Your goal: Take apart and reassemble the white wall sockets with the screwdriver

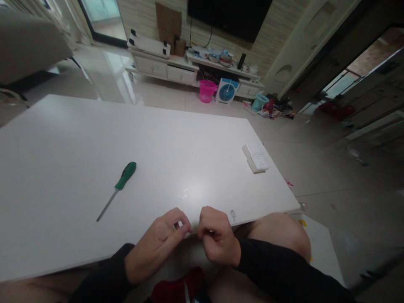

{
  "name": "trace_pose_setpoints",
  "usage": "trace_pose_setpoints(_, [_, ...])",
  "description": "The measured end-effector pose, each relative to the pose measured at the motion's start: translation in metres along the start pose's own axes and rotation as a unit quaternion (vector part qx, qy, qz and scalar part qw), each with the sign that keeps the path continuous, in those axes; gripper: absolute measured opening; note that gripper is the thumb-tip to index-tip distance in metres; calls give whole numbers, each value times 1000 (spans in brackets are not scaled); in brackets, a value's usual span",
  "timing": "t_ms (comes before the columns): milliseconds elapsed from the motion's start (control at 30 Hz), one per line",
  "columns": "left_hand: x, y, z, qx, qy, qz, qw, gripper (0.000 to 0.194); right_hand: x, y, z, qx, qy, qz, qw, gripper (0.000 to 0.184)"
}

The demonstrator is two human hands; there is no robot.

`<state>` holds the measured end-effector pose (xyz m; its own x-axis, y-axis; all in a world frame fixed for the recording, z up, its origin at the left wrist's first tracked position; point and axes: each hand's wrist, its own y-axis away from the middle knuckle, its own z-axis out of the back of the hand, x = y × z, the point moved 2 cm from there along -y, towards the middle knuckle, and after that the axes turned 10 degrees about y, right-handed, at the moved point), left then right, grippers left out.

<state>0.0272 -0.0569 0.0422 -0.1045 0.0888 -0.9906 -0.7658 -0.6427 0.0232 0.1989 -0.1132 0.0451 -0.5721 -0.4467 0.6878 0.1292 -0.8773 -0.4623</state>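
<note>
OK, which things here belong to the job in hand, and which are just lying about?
Probably the job's, being on the table:
- green screwdriver
- white sockets
- small item near the right hand

Apparently lying about, beyond it:
- pink basket
- fan
- cardboard

- My left hand point(158, 246) reaches in over the tabletop's point(176, 143) near edge, fingers bent, thumb and fingertips drawn close together.
- My right hand point(218, 235) sits just beside it at the same edge, fingers curled, thumb tucked below.
- The two hands are apart, fingertips facing.
- Dark sleeves point(280, 269) cover both my forearms down to the wrists.
</note>
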Motion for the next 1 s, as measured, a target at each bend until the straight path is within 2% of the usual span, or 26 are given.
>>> trace_pose_setpoints(67, [2, 1, 2, -37, -9, 8, 999, 27, 3, -3, 2, -7, 2, -31, 1000, 17])
trace_pose_setpoints(233, [3, 5, 6, -73, -10, -31, 997, 34, 8, -9, 6, -4, -8, -61, 998, 7])
trace_pose_setpoints(300, [2, 4, 7, -66, -9, -43, 997, 34, 8, -10, 6, 0, 1, -59, 998, 13])
trace_pose_setpoints(400, [3, 1, 5, -30, -4, -33, 999, 46, 6, -9, 6, 2, 13, -79, 997, 16])
trace_pose_setpoints(500, [10, 0, 5, -50, -15, 0, 999, 33, 4, -5, 5, 2, -6, -131, 991, 19])
trace_pose_setpoints(567, [13, 0, 6, -61, -36, -36, 997, 33, 3, -4, 4, 3, -20, -140, 990, 25])
trace_pose_setpoints(700, [14, 2, 10, -40, -52, -158, 985, 46, 4, -3, 4, 8, -15, -108, 994, 34])
trace_pose_setpoints(800, [13, 3, 12, -51, -49, -196, 978, 48, 4, -4, 5, 5, -15, -89, 996, 37])
trace_pose_setpoints(900, [8, 3, 11, -75, -57, -186, 978, 41, 4, -5, 5, 9, -17, -78, 997, 39])
trace_pose_setpoints(1000, [6, 2, 8, -77, -27, -92, 992, 28, 3, -5, 6, 0, -9, -90, 996, 41])
